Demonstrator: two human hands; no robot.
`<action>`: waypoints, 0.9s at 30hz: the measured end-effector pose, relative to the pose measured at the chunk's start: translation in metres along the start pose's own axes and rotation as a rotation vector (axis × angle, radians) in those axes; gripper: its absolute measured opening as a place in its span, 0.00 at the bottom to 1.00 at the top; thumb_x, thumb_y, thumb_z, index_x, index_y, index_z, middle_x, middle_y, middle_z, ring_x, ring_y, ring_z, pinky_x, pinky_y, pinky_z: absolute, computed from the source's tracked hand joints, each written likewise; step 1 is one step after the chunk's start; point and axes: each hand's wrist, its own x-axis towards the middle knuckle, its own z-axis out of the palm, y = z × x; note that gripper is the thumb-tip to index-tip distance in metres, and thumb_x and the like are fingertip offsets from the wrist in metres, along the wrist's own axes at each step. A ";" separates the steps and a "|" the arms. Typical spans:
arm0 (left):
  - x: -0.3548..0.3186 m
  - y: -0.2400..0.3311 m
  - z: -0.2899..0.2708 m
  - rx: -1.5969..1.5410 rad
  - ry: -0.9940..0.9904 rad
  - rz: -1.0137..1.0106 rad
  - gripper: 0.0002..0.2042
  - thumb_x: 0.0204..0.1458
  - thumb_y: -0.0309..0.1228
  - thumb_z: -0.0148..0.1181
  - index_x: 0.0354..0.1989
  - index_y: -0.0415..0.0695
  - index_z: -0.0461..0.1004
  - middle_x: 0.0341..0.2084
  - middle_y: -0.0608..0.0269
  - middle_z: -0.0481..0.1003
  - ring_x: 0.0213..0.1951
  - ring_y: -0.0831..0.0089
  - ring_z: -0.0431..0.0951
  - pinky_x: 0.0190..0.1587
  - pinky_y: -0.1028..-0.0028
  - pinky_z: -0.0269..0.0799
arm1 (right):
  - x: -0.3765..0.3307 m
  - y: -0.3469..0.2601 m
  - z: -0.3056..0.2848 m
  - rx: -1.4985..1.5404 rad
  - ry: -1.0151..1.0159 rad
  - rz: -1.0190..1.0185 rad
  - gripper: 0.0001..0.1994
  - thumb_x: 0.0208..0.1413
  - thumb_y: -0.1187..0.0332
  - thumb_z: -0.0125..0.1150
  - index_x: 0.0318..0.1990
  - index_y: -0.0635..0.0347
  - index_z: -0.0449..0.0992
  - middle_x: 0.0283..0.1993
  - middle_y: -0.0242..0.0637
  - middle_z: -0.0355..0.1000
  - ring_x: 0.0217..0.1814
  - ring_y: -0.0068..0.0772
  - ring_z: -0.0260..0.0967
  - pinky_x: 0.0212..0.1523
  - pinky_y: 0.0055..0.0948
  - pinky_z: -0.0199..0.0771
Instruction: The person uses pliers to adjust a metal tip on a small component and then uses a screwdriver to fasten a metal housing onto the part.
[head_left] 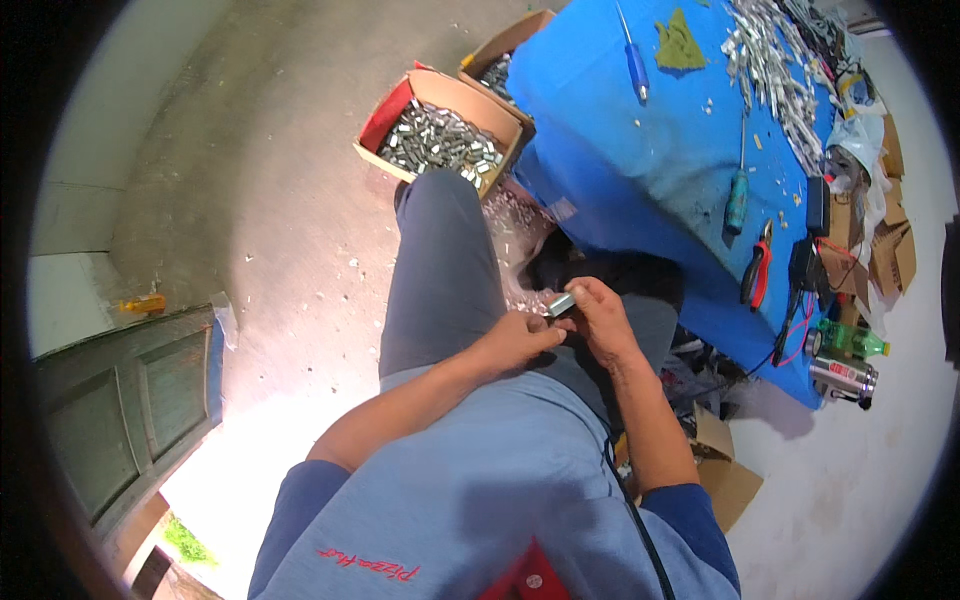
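Above my lap, between both hands, is a small shiny metal piece (561, 305), block-like with a dark lower end. My right hand (604, 322) is closed on it, thumb and fingertips pinching the upper end. Closed fingers of my left hand (516, 345) meet the lower end of the same piece, and their tips are partly hidden. Beyond my left knee, an open cardboard box (368, 150) with a red inside flap holds many similar small silvery pieces (440, 137).
A blue-covered table (610, 150) at right bears a blue screwdriver (637, 72), a teal-handled screwdriver (737, 203), red-black pliers (758, 266), a green cloth (680, 42) and a heap of metal strips (775, 70). A second box (500, 45) stands behind the first. A green bottle (853, 339) lies beside a steel flask (843, 377).
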 end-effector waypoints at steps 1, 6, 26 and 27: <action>-0.001 0.001 -0.001 -0.015 0.004 -0.017 0.13 0.53 0.42 0.63 0.31 0.43 0.77 0.18 0.74 0.67 0.19 0.85 0.60 0.19 0.81 0.51 | 0.007 -0.004 -0.003 0.053 0.053 0.065 0.11 0.63 0.68 0.53 0.47 0.65 0.72 0.37 0.39 0.74 0.36 0.29 0.74 0.35 0.27 0.78; 0.004 0.001 0.000 -0.056 0.032 -0.110 0.14 0.53 0.42 0.62 0.24 0.44 0.76 0.15 0.74 0.64 0.17 0.84 0.58 0.18 0.79 0.49 | 0.095 0.039 -0.032 -0.013 0.283 0.220 0.12 0.65 0.65 0.51 0.50 0.63 0.66 0.38 0.44 0.75 0.34 0.38 0.77 0.31 0.30 0.79; 0.017 0.001 0.002 -0.185 0.132 -0.227 0.13 0.59 0.35 0.55 0.24 0.46 0.65 0.14 0.71 0.61 0.13 0.80 0.54 0.16 0.76 0.48 | 0.011 0.022 -0.079 -1.038 0.544 -0.471 0.13 0.53 0.64 0.58 0.41 0.64 0.78 0.45 0.50 0.74 0.51 0.53 0.70 0.56 0.44 0.66; 0.018 -0.001 0.002 -0.184 0.116 -0.233 0.13 0.60 0.35 0.54 0.24 0.46 0.65 0.14 0.71 0.61 0.13 0.80 0.54 0.16 0.76 0.48 | -0.001 0.017 -0.079 -1.167 0.595 -0.525 0.13 0.52 0.64 0.59 0.41 0.63 0.79 0.45 0.49 0.74 0.51 0.52 0.69 0.58 0.45 0.63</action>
